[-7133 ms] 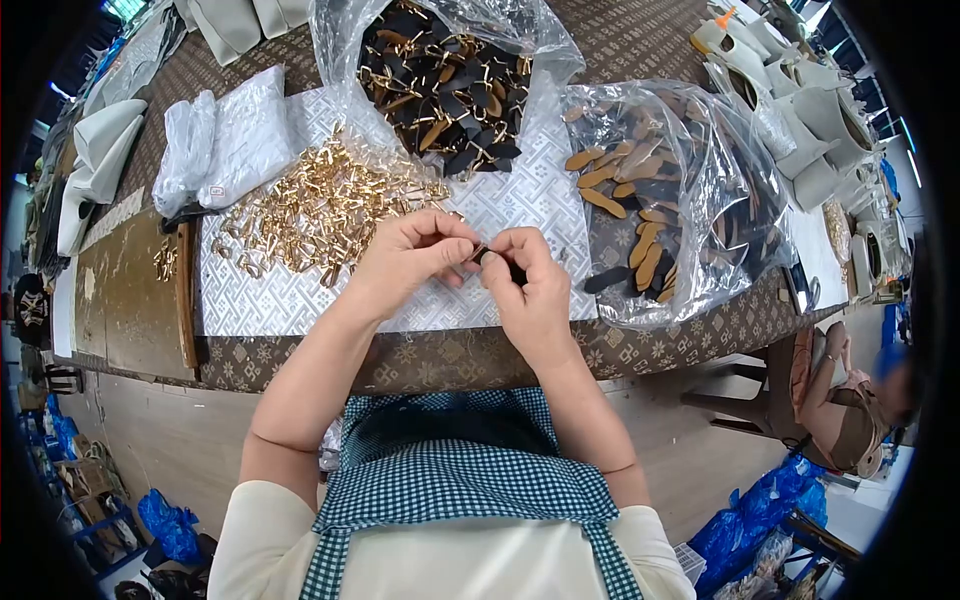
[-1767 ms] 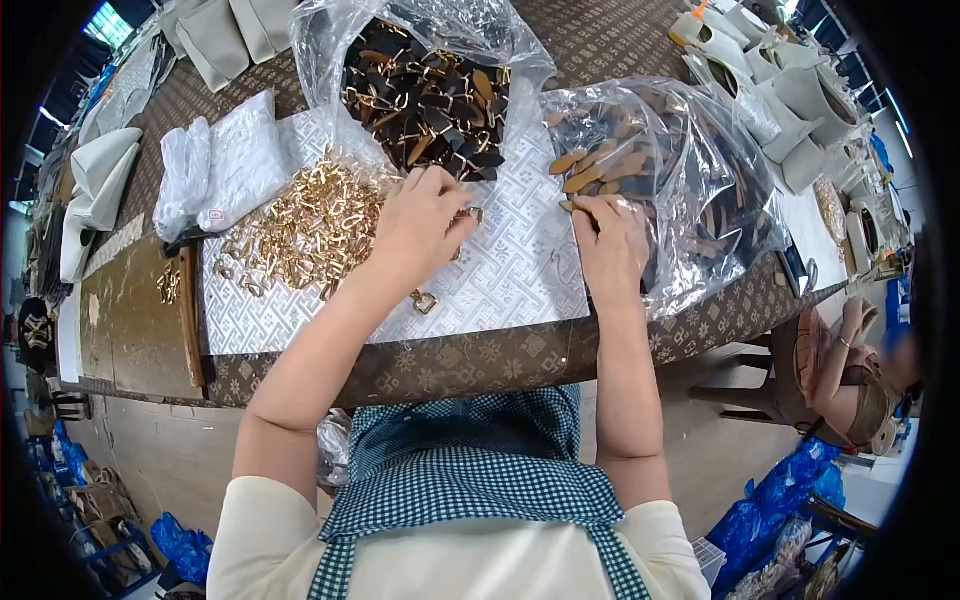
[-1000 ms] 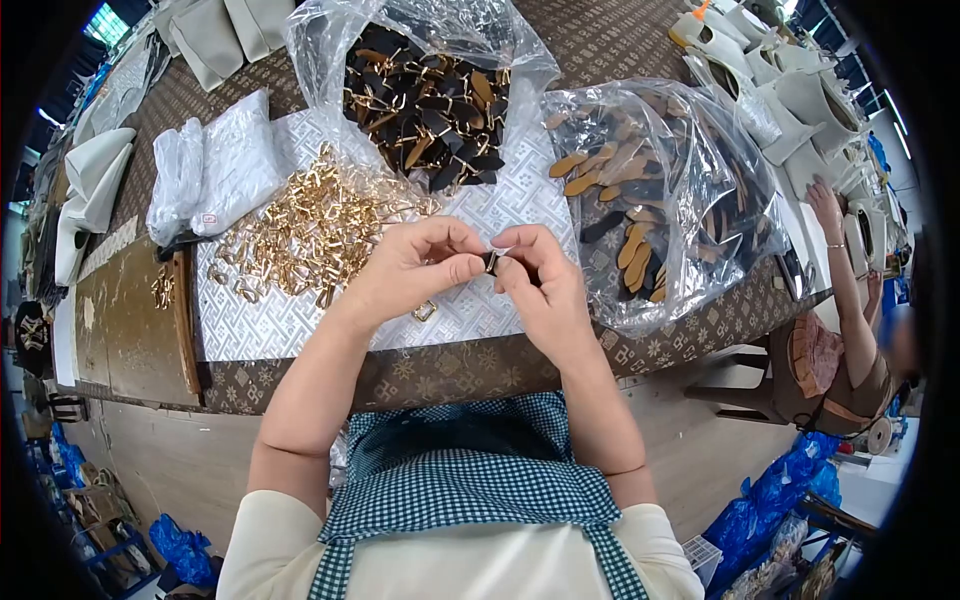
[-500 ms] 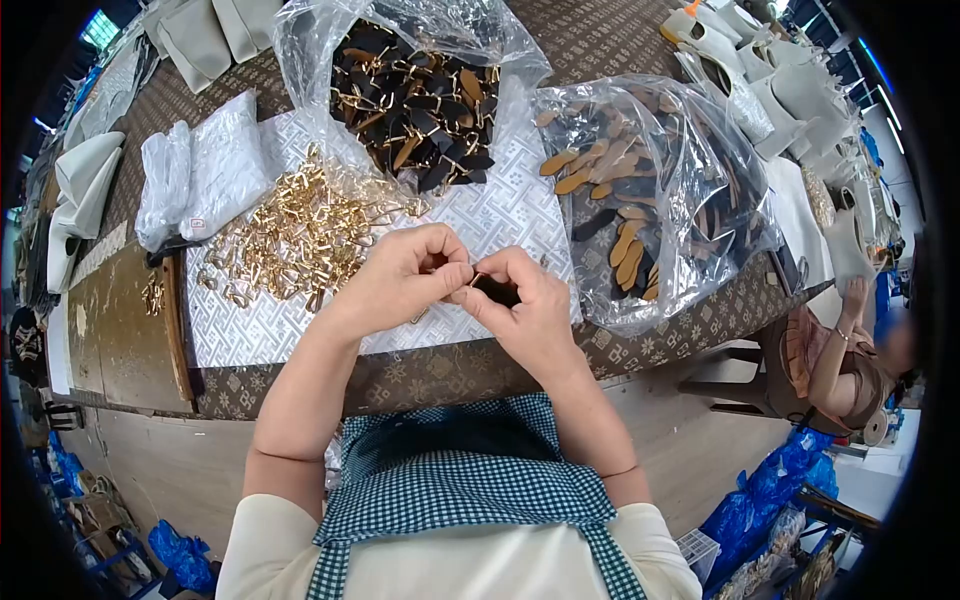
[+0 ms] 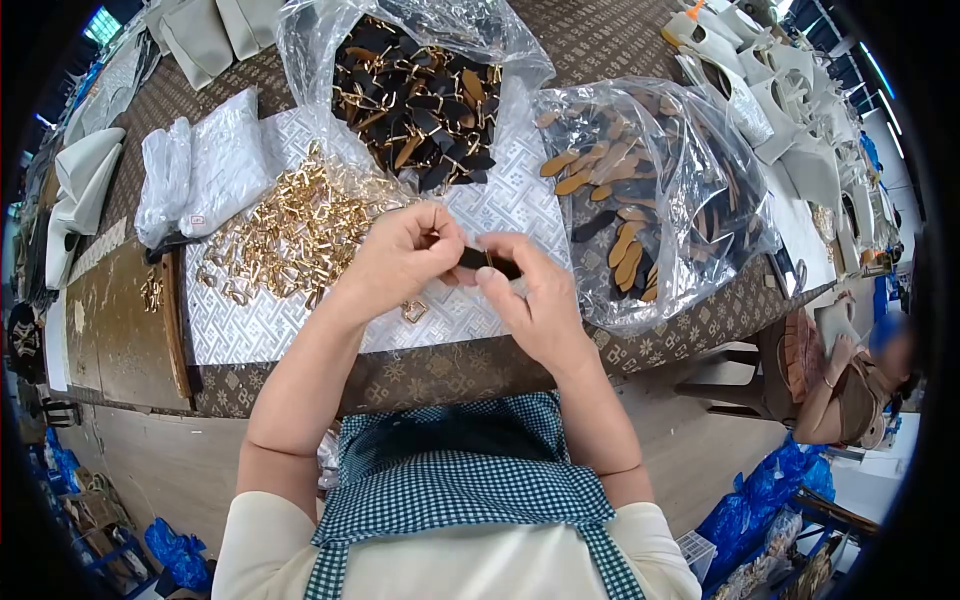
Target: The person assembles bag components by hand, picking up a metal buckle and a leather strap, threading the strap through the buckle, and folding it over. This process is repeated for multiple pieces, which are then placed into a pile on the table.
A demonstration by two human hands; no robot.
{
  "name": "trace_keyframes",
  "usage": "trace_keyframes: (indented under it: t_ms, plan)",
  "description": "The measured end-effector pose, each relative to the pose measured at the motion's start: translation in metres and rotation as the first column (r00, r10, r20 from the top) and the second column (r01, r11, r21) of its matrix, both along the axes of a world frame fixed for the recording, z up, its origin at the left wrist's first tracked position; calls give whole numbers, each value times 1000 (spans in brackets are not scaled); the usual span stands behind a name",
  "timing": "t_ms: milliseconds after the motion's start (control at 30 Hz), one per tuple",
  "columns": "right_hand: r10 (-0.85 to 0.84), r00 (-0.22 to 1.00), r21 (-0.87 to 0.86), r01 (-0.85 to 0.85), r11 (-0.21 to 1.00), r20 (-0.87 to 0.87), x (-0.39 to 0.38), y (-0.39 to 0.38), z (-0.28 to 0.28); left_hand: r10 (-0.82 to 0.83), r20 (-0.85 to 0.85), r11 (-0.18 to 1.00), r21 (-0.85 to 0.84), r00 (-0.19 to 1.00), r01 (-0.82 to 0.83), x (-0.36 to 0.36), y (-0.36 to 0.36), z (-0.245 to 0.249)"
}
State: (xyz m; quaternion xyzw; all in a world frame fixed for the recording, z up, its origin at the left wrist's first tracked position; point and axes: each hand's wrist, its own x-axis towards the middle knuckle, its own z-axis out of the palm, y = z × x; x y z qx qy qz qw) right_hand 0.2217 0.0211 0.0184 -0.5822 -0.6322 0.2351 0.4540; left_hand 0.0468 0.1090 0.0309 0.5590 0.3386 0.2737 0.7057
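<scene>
Between my two hands is a small black leather strap tab (image 5: 483,262), stretched sideways over the table. My left hand (image 5: 395,262) pinches its left end with thumb and fingertips. On the strap's right part lie the thumb and curled fingers of my right hand (image 5: 543,305). A single gold buckle (image 5: 413,310) rests on the patterned sheet (image 5: 470,325) just below my left hand. Left of that hand spreads a pile of gold buckles (image 5: 310,225). Beyond my hands, black tabs with gold buckles (image 5: 420,110) fill an open plastic bag (image 5: 305,50).
To the right, a clear plastic bag (image 5: 690,200) holds loose tabs with tan undersides. White wrapped packets (image 5: 225,165) lie at left, beside a brown board (image 5: 125,325). Pale shoe uppers (image 5: 790,90) line the far right. A co-worker (image 5: 850,385) sits at the right with a pale piece.
The strap has turned and now shows more of its length between my hands. My right hand has shifted slightly right and down. At the right, the co-worker's raised hand has come down.
</scene>
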Motion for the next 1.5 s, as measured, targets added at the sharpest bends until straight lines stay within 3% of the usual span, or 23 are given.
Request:
trace_keyframes:
  t_ms: [67,100,167,233,267,333,367,433,533,600,700,767,800,833,900,1000,1033,1067,1167,1267,1367,1467,1500]
  plan:
    - [-41,998,45,39,998,40,11,6,3,37,-2,998,43,999,-37,0,19,3]
    - [-43,998,14,43,999,55,21,12,6,155,21,984,84,988,-157,2,30,6]
    - [-157,941,207,96,974,299,50,31,-3,337,160,924,131,928,-358,3,52,21]
    - [-254,868,263,150,953,426,70,45,-4,424,172,755,476,889,-451,-1,72,26]
    - [-280,828,278,157,948,486,74,48,-2,467,179,697,528,866,-485,-1,73,25]
    - [-258,772,166,198,966,581,82,52,-8,459,61,669,633,886,-390,-8,63,24]
    - [-230,746,104,212,972,625,88,54,-19,423,-83,671,699,902,-250,-17,57,17]
    - [-249,770,133,212,968,587,86,51,-13,282,-475,754,647,833,113,-25,28,25]
    - [-294,742,161,248,955,603,85,47,-17,342,-479,451,839,808,306,-29,7,-3]
    - [-307,688,137,292,947,657,83,43,-9,293,-529,514,790,797,335,-30,4,-8]
    - [-320,732,203,247,947,601,77,33,-8,230,-536,601,735,812,315,-32,6,-11]
    - [-283,949,81,274,958,136,60,25,-5,175,-549,701,652,817,288,-33,7,-9]
    - [-258,958,15,262,965,-125,49,21,-6,193,-559,673,673,806,306,-34,7,-10]
    - [-183,958,14,191,982,-220,41,17,-8,210,-569,644,692,795,325,-34,7,-10]
    - [-141,971,-34,138,990,-191,24,7,1,222,-571,614,711,790,341,-34,8,-11]
    - [-61,998,145,65,987,-36,9,9,-5,233,-532,597,739,814,312,-34,9,-13]
    - [-42,999,97,45,994,-33,6,8,-3,249,-504,577,763,827,292,-35,7,-14]
    - [-33,998,59,36,998,-56,4,6,0,264,-476,556,786,839,271,-36,6,-15]
    - [-6,991,-39,1,999,-133,1,3,3,268,-556,645,710,787,282,-42,3,-13]
    - [37,976,-49,-48,998,-213,-4,3,1,290,-567,605,733,771,311,-42,5,-15]
    - [39,953,-43,-55,998,-301,-12,5,-9,206,-349,819,573,914,34,-37,-1,-11]
    - [23,897,-151,-99,984,-440,-13,3,-13,92,-234,919,394,968,8,-33,-6,-6]
    - [42,868,-171,-145,975,-495,-13,2,-16,75,-200,905,425,977,17,-31,-7,-8]
